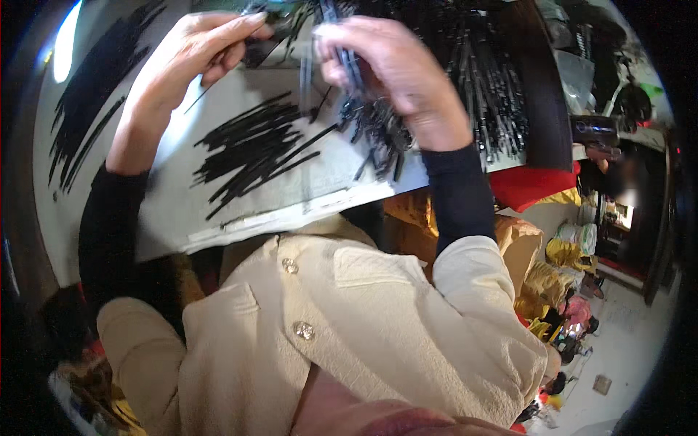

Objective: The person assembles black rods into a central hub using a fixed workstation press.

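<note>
At the far edge of the white tabletop (273,192), my left hand (196,47) is closed in a pinch. A small dark piece shows at its fingertips, too unclear to name. My right hand (392,65), smeared by motion, is closed around a black strip (351,69) that stands steeply between its fingers. Between my hands and my body lies a loose pile of thin black strips (251,145). Beneath and beside my right hand sits a tangled bunch of shiny black strips (374,134), partly hidden by the wrist.
A large heap of glossy black strips (487,94) covers the table's right side, against a dark raised edge (545,87). Another long bundle of black strips (94,91) lies at the left. Below the table's right end are a red cloth-like thing (534,187) and yellow bags (545,287).
</note>
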A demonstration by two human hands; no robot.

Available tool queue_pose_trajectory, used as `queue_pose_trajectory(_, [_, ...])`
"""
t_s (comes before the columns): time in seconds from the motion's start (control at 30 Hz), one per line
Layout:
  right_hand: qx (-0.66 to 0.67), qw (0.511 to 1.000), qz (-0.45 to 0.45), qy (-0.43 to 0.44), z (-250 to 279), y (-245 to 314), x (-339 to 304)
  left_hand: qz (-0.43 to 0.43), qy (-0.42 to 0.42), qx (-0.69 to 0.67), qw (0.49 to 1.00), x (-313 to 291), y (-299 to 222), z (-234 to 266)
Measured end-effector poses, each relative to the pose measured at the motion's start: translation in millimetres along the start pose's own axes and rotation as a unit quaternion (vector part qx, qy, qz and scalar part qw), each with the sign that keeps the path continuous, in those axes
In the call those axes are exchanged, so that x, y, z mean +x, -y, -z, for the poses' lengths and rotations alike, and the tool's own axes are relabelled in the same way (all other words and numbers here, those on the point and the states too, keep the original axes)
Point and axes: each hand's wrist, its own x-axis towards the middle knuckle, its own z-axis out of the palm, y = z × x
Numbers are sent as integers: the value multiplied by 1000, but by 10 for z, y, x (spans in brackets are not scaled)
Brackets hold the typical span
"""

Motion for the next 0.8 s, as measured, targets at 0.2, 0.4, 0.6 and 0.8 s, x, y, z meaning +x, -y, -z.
queue_pose_trajectory(0.2, [-250, 939, 13, -235, 512, 358, -258, 68, 13, 28, 997, -60, -276, 39])
queue_pose_trajectory(0.4, [-772, 517, 83, -362, 964, 270, -262, 97, 90, 101, 986, -120, -265, 31])
queue_pose_trajectory(0.6, [-658, 683, 280, -146, 40, -288, -557, -54, 82, 345, 933, -331, -143, -191])
queue_pose_trajectory(0.8, [-666, 683, 248, -167, 420, -525, -726, -123, 52, 385, 913, -400, -5, -218])
